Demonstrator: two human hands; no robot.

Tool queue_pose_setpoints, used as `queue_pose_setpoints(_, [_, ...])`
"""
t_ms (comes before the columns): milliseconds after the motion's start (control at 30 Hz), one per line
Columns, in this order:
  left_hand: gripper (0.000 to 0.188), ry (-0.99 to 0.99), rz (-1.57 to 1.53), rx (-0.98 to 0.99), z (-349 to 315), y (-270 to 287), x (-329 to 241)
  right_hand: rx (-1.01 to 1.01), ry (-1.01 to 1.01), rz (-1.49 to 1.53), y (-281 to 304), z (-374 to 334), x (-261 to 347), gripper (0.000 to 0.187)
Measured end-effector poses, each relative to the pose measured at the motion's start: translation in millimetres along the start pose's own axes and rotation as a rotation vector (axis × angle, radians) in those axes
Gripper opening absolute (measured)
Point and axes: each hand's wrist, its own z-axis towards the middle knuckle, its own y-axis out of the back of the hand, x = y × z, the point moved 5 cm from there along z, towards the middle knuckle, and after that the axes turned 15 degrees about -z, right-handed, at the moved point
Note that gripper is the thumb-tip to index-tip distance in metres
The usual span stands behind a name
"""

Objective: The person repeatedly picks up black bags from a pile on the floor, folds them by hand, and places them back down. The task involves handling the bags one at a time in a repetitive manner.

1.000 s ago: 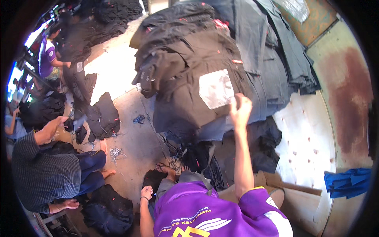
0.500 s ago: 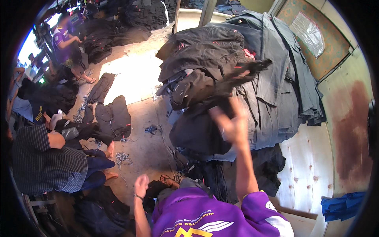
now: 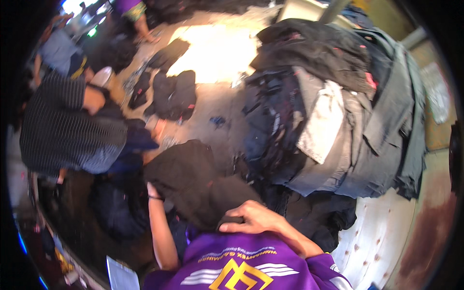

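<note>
A black cloth garment [image 3: 193, 179] is stretched across my lap, its cut not clear. At its left edge is my left hand [image 3: 153, 189], closed on the cloth, with most of the fingers hidden behind it. The near right edge of the garment is pinched in my right hand [image 3: 253, 216], thumb and fingers curled round the fabric close to my purple shirt [image 3: 227, 261].
To the right stands a large heap of dark and grey garments [image 3: 357, 164], a pale piece [image 3: 325, 123] on its front. A person in a striped shirt [image 3: 72, 128] sits at the left. Folded black garments [image 3: 175, 96] lie on the floor, and more dark clothes [image 3: 116, 203] are beside me.
A black garment has come off the heap and onto my lap. My right hand has drawn back from the heap, and my left hand has taken the garment's edge. The view has turned left.
</note>
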Motion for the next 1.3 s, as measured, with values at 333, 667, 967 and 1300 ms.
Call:
queue_pose_setpoints(333, [0.050, 0.551, 1.358, 0.844, -124, 13, 61, 0.148, -0.152, -0.208, -8, 3, -21, 0.050])
queue_pose_setpoints(667, [0.016, -0.290, 1.301, 0.306, -118, 3, 44, 0.362, -0.537, -0.400, -27, 3, -78, 0.078])
queue_pose_setpoints(967, [0.016, -0.203, 1.146, 0.321, -105, -52, 18, 0.355, -0.466, -0.302, -56, 8, -120, 0.069])
queue_pose_setpoints(1300, [0.026, 0.318, 1.885, 0.463, -131, 44, 93, -0.324, -0.443, -0.321, -13, 3, -135, 0.031])
